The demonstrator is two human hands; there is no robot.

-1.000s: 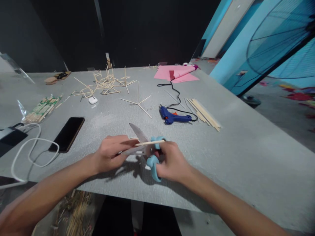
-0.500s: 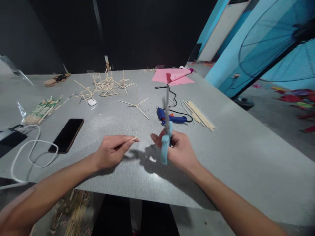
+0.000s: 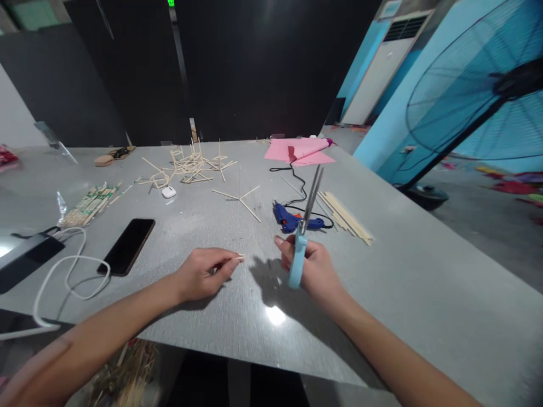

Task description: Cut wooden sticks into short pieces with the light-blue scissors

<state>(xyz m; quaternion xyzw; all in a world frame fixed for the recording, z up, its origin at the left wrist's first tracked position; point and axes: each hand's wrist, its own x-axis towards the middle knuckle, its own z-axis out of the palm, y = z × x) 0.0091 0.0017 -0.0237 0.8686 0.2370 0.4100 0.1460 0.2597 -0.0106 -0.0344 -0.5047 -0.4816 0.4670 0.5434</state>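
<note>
My left hand (image 3: 212, 272) pinches a short piece of thin wooden stick (image 3: 241, 257), whose pale end shows at the fingertips just above the grey table (image 3: 178, 322). To the right, my right hand (image 3: 311, 263) grips light-blue-handled scissors (image 3: 299, 254), their blades pointing up and slightly apart. Beyond the hands stands a small frame of joined sticks (image 3: 240, 199), one stick upright and the others spread flat. A blue glue gun (image 3: 288, 219) lies behind the scissors with its black cord running back. Loose flat sticks (image 3: 345, 217) lie to its right.
Several stick structures (image 3: 193, 167) cluster at the back left, beside a white earbud case (image 3: 168, 192). A phone (image 3: 129, 246), a white cable (image 3: 40, 299) and packaged sticks (image 3: 91, 204) lie left. Pink paper (image 3: 297, 150) is at the back; a large fan (image 3: 509, 85) stands right.
The view has tilted upward, so things sit lower in the picture. My right hand has turned the scissors, and the blades now lean right. My left hand keeps its pinch on the stick piece.
</note>
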